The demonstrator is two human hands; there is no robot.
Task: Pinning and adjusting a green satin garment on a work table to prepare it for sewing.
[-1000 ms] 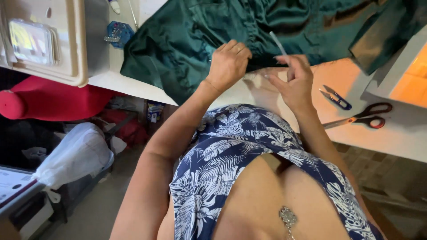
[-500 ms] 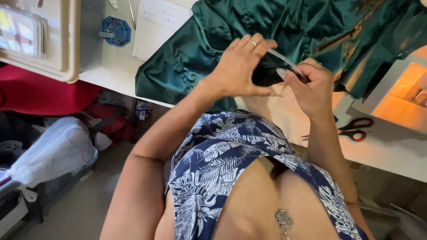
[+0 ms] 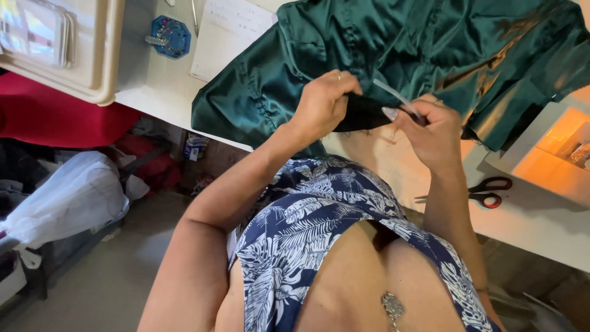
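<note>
- Left hand [image 3: 322,104] pinches a black fabric piece [image 3: 367,114] over green satin garment [image 3: 399,49].
- Right hand [image 3: 430,132] grips a thin pale tool [image 3: 396,97]; next move likely needs steady, fine placement.

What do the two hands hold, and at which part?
The left hand pinches the black fabric piece at its left edge. The right hand holds its right end, with a thin pale strip.

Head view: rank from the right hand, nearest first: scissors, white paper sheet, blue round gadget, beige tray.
From the right hand:
1. Scissors, red and black handles, on the table just below and right of it.
2. White paper sheet, upper left, past the green satin fabric.
3. Blue round gadget, left of the paper.
4. Beige tray, far left table edge.
</note>
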